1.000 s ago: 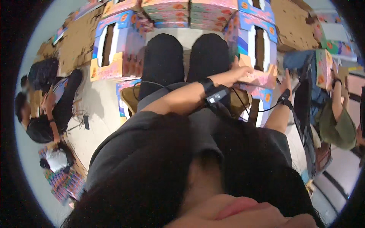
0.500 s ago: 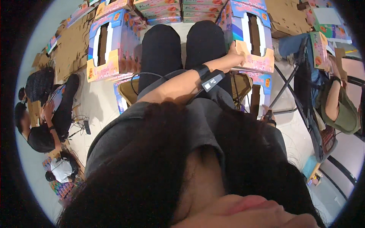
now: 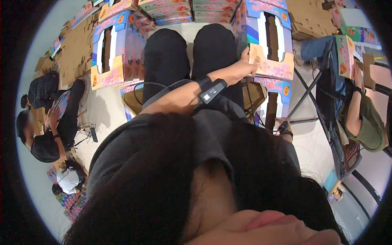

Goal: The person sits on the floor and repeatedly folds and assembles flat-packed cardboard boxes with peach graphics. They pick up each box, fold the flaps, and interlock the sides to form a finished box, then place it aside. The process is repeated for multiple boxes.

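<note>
My left forearm crosses over my lap to the right. My left hand (image 3: 245,66) grips the near left corner of an upper carton (image 3: 286,66), thumb up along its side and fingers bent against the pale orange front. This carton is blue, pink and orange with a long opening in its face. Below it stands a similar lower carton (image 3: 284,92). Near that one's bottom edge is my right hand (image 3: 284,125), partly shadowed, its fingers seemingly closed on the edge. Black straps with small devices sit on both wrists.
Another such carton (image 3: 122,57) stands left of my knees. Stacked printed boxes (image 3: 212,8) line the far side. Flattened cardboard (image 3: 73,51) lies at the left. A folding chair (image 3: 326,94) and a co-worker's arm (image 3: 355,106) are at the right; another person (image 3: 49,134) sits left.
My left hand stays at the upper carton's corner, its wrist shifting slightly left and turning. My right hand comes a little more into view beside the lower carton. My knees have shifted slightly left.
</note>
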### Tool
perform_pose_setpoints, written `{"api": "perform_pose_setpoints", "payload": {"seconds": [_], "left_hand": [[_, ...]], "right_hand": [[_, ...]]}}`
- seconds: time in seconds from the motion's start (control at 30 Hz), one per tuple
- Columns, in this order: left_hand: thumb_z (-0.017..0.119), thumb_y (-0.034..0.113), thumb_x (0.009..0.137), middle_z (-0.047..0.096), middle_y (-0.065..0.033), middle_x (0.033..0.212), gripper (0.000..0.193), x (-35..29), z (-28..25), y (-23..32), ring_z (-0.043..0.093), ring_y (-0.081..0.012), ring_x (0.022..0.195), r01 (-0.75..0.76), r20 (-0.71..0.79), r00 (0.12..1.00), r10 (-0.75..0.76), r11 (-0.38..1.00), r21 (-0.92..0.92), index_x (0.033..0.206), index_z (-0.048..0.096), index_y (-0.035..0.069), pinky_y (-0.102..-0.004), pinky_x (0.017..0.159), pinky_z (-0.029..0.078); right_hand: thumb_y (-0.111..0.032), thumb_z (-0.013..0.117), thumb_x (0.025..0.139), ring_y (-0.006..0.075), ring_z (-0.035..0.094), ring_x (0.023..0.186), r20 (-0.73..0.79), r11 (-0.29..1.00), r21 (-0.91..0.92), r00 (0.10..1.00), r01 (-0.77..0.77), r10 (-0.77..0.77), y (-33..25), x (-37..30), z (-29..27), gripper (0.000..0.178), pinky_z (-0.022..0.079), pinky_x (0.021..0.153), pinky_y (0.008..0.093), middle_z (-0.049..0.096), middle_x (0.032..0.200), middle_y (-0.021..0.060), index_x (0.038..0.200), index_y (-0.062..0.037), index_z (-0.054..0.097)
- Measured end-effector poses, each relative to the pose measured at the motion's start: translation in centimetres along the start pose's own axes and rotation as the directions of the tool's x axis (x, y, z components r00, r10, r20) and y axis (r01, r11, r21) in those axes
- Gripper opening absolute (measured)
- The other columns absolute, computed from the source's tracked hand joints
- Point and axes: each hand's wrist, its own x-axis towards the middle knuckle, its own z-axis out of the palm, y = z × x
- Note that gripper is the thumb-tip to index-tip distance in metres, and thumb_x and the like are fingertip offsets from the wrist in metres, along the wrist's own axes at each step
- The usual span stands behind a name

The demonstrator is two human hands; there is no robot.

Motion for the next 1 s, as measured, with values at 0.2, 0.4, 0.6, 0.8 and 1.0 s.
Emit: {"api": "perform_pose_setpoints", "payload": {"seconds": [0.2,0.4,0.6,0.8,1.0], "left_hand": [[0.049,-0.011,0.072,0.019,-0.0202,0.156,0.106,1.0,-0.4,-0.3,0.034,-0.0298,0.134,0.061,-0.023,0.998,-0.064,0.992,-0.114,0.152,-0.018,0.011,-0.0284,0.087,0.045],[0.049,-0.006,0.079,0.024,-0.0192,0.154,0.101,1.4,-0.4,-0.9,0.044,-0.0265,0.12,0.058,-0.127,0.988,-0.082,0.981,-0.183,0.151,-0.02,0.011,-0.0282,0.081,0.047],[0.05,0.0,0.083,0.023,-0.0204,0.153,0.098,2.0,-1.0,-1.7,0.051,-0.0253,0.111,0.079,-0.111,0.988,-0.108,0.968,-0.239,0.152,-0.018,0.013,-0.0303,0.081,0.047],[0.048,-0.004,0.074,0.026,-0.022,0.147,0.096,2.4,-1.1,-2.2,0.037,-0.0301,0.13,0.073,-0.112,0.988,-0.102,0.969,-0.236,0.152,-0.005,0.011,-0.0302,0.084,0.047],[0.051,0.001,0.074,0.055,-0.0171,0.107,0.053,2.9,0.3,-2.4,0.055,-0.0238,0.1,0.11,-0.066,0.992,-0.107,0.993,0.04,0.126,0.044,0.004,-0.0306,0.075,0.047]], "right_hand": [[-0.056,0.081,0.063,0.0411,0.039,0.134,-0.046,0.637,-0.715,0.929,-0.286,0.366,-2.8,0.3,0.3,0.118,0.034,0.11,0.0507,0.039,0.145,0.0238,0.151,-0.0117,0.016],[-0.051,0.083,0.062,0.0411,0.042,0.131,-0.166,0.758,-0.606,0.971,-0.24,0.175,-7.8,-0.1,2.4,0.128,0.038,0.107,0.0512,0.044,0.138,0.0266,0.154,-0.0154,0.003],[-0.042,0.084,0.065,0.0414,0.05,0.123,-0.222,0.715,-0.66,0.969,-0.23,0.107,-5.0,2.1,2.7,0.127,0.043,0.104,0.0486,0.046,0.133,0.0281,0.154,-0.0183,-0.005],[-0.058,0.069,0.076,0.0429,0.05,0.124,-0.28,0.769,-0.497,0.913,-0.402,0.297,-6.3,-1.2,-0.7,0.109,0.038,0.107,0.0485,0.051,0.134,0.0238,0.152,-0.0092,0.009],[-0.05,0.072,0.072,0.0412,0.048,0.125,-0.113,0.794,-0.557,0.969,-0.243,0.217,-13.8,-4.4,-0.2,0.109,0.038,0.107,0.0469,0.05,0.135,0.0236,0.151,-0.0068,0.01]]}}
